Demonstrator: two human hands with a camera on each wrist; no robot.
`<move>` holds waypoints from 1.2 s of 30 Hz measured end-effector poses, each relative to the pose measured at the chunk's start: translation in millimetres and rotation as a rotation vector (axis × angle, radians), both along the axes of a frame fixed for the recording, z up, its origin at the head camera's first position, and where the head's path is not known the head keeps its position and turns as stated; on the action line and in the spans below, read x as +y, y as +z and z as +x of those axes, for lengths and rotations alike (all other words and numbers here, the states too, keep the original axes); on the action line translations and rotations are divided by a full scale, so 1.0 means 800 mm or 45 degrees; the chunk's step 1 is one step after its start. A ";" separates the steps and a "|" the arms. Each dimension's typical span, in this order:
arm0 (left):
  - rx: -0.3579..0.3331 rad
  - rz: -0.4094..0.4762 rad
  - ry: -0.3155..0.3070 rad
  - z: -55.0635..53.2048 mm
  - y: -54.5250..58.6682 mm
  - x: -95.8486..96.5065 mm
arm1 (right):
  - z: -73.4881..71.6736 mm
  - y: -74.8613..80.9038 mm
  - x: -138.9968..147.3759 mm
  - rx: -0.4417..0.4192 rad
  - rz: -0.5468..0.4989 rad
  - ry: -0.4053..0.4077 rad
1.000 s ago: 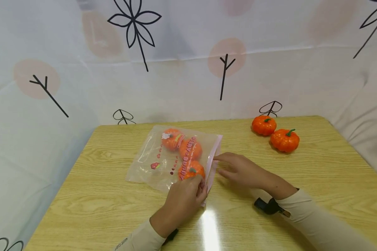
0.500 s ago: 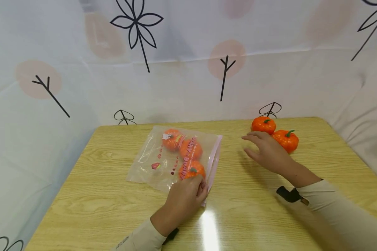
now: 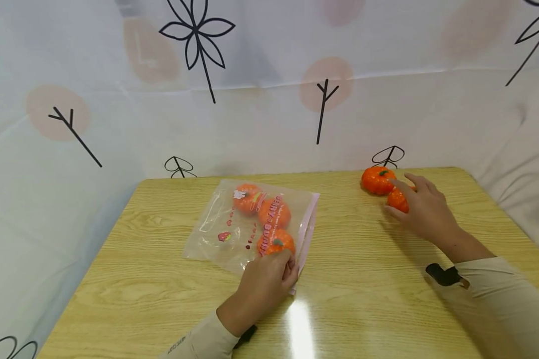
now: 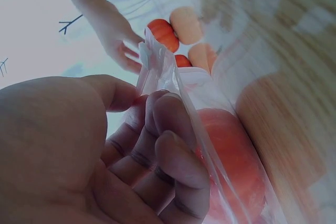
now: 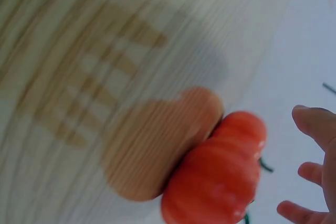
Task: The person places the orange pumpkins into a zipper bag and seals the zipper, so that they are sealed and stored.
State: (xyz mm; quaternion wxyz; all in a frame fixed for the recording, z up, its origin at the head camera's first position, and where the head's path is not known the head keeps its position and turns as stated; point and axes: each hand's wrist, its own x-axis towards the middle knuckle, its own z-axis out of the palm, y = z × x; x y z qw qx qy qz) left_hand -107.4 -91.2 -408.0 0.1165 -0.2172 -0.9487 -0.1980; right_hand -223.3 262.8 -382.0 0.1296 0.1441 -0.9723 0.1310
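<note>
A clear zip bag (image 3: 211, 224) with a pink edge lies on the table and holds three orange toy pumpkins, the nearest pumpkin (image 3: 282, 241) by its mouth. My left hand (image 3: 266, 280) pinches the bag's edge between thumb and fingers, as the left wrist view shows with the bag rim (image 4: 157, 69). On the right, my right hand (image 3: 426, 212) hovers with spread fingers over a loose pumpkin (image 3: 397, 200), partly covering it. Behind that sits another pumpkin (image 3: 377, 180). In the right wrist view the fingers stand apart from the front pumpkin (image 5: 212, 179).
The wooden table (image 3: 350, 279) ends at a back edge against a white cloth (image 3: 251, 124) with printed plants. Light glares off the tabletop near the front middle.
My right hand has left the bag's mouth and moved right and back to above the loose pumpkins. The left hand has kept its hold on the bag.
</note>
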 end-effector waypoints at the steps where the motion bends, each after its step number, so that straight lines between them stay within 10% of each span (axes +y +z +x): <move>1: 0.000 0.000 0.000 0.000 0.000 0.000 | -0.002 -0.001 0.005 -0.029 0.003 -0.019; 19: 0.010 0.006 -0.010 -0.001 -0.001 -0.001 | -0.016 -0.019 0.039 -0.312 -0.045 -0.091; 36: 0.000 0.009 -0.001 -0.001 -0.002 -0.001 | -0.015 -0.021 0.032 -0.295 -0.055 -0.075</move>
